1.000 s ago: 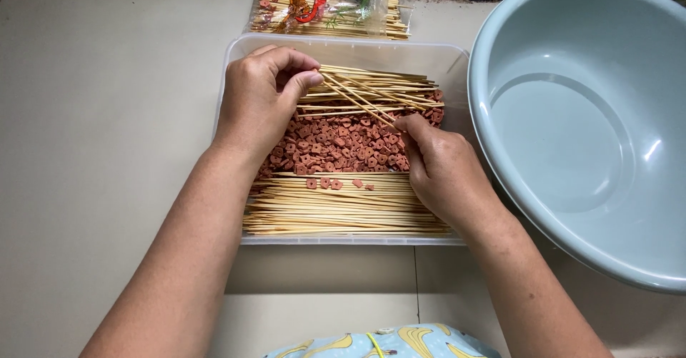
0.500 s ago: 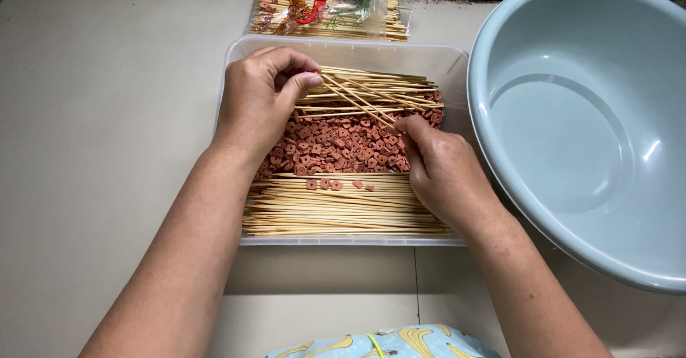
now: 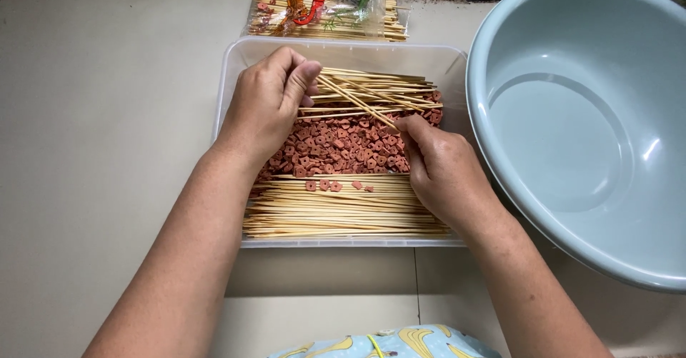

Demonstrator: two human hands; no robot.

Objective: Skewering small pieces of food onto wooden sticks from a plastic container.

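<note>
With our left hand [image 3: 268, 101] pinching one bamboo skewer [image 3: 357, 102] steady over the clear tray [image 3: 236, 58] at frame centre, our right hand [image 3: 439, 168] should, seemingly closed on a sausage slice [image 3: 343, 143], meet its tip squarely.

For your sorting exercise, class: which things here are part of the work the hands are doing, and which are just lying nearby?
In use:
left hand
right hand
single skewer held between both hands
reddish sliced pieces
clear plastic tray
loose skewer piles

Lying about:
pale blue basin, empty
bagged skewers
</note>
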